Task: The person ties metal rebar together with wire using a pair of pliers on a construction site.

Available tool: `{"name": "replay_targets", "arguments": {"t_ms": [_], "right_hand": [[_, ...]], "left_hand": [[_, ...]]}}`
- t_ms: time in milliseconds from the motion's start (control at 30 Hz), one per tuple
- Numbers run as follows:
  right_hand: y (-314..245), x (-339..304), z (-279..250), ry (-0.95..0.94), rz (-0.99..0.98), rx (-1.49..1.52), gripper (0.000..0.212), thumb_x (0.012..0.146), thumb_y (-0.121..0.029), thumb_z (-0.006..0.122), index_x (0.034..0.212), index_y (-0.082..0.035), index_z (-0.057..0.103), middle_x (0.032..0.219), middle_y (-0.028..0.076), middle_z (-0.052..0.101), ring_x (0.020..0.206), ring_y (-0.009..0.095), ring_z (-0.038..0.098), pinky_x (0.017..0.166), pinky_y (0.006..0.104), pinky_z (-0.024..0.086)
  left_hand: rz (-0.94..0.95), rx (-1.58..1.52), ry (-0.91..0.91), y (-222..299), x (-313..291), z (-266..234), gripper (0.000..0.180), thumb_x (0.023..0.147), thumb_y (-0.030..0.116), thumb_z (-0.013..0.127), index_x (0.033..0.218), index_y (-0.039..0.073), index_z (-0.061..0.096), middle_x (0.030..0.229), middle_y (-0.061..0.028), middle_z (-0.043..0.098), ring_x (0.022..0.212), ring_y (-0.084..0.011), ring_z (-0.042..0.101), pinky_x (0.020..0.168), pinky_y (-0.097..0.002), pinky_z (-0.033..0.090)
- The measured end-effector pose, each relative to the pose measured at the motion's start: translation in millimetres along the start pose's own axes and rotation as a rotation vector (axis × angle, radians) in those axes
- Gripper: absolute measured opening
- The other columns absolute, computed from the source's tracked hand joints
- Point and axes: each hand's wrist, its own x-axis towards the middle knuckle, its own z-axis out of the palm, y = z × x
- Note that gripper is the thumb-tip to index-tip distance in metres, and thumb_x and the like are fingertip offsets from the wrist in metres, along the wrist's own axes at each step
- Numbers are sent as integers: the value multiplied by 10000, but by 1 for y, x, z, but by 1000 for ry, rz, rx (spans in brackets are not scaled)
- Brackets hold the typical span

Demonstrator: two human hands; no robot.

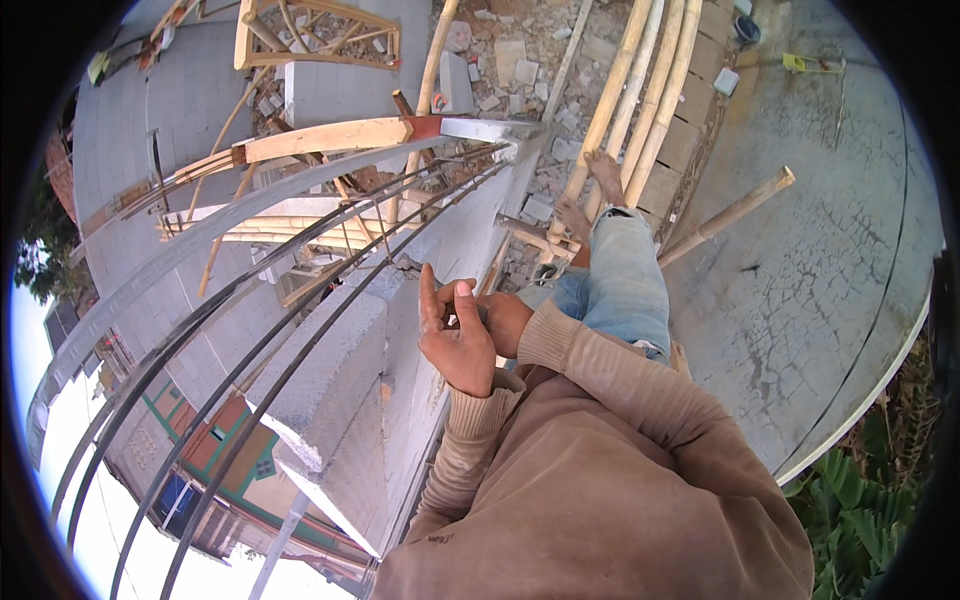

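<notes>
My left hand (pixel 460 350) is raised beside the concrete block wall, its index finger stretched up and its thumb standing apart from it. Close against it on the right is my right hand (pixel 508 322), its fingers curled and mostly hidden behind the left. A small dark thing (pixel 483 313) shows between the two hands; its kind is not clear. Left of my hands, long steel reinforcing bars (pixel 330 270) run in a bundle along the wall. The pale concrete blocks (pixel 335 370) of the wall lie just below the bars.
My bare feet (pixel 604 178) rest on bamboo poles (pixel 650 100) laid side by side. A cracked grey concrete slab (pixel 800 250) spreads to the right, with a bamboo pole end (pixel 740 210) jutting over it. Broken rubble (pixel 510 70) lies below; a wooden board (pixel 330 140) crosses ahead.
</notes>
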Motion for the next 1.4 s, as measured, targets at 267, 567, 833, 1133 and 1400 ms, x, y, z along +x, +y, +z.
{"name": "replay_targets", "arguments": {"t_ms": [267,567,833,1133,1400], "right_hand": [[33,-42,-59,33,280,-199,319,884,-322,679,1006,-28,697,853,201,691,888,377,671,741,489,516],[-7,-72,-122,122,197,-1162,249,867,-154,566,1027,-8,688,957,148,722,1002,309,665,784,432,542],[-12,-66,-166,167,233,-1171,241,873,-161,571,1033,-11,671,943,128,713,986,307,688,697,396,573],[-3,-38,-243,132,126,-1235,489,925,-144,515,1373,46,465,1273,220,571,1290,436,511,899,431,566],[-33,-1,-304,-52,60,-1258,603,944,-75,474,1508,31,286,1459,247,399,1451,524,218,1108,493,421]], "left_hand": [[-68,135,-149,-34,-3,9,517,929,157,700,1378,-39,535,757,-42,662,658,-90,574,632,-266,473],[154,257,-116,-67,3,58,372,850,98,746,1206,21,671,820,-95,629,646,-190,593,603,-336,484],[216,303,-227,-40,27,87,162,870,147,715,979,32,749,865,-180,664,739,-369,658,679,-435,525],[132,246,-29,18,64,136,137,876,160,698,860,25,720,788,-162,661,724,-368,649,683,-446,519],[32,153,208,48,65,150,94,860,111,720,850,18,711,765,-138,659,676,-292,658,635,-387,518]]}}
